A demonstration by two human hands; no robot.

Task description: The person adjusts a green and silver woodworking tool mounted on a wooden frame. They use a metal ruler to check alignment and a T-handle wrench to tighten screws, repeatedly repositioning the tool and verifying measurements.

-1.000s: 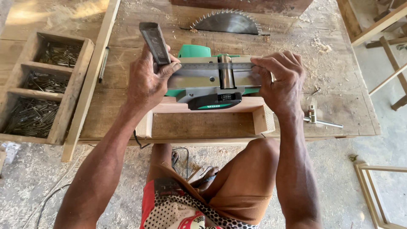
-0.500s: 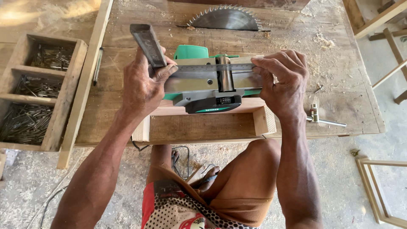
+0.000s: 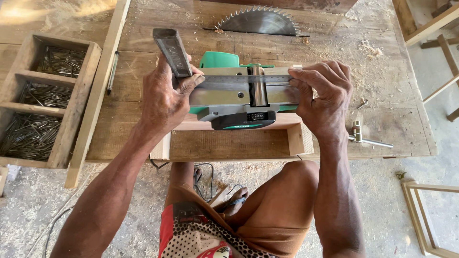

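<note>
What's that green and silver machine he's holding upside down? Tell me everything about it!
It looks like an electric planer, turned over so its flat grey metal sole faces up. A round cutter drum crosses the sole's middle. Its green plastic body shows behind and beneath, with a dark rounded part in front. It rests on an open wooden box on the workbench. The left hand and right hand press a thin metal ruler along its sole.
</note>
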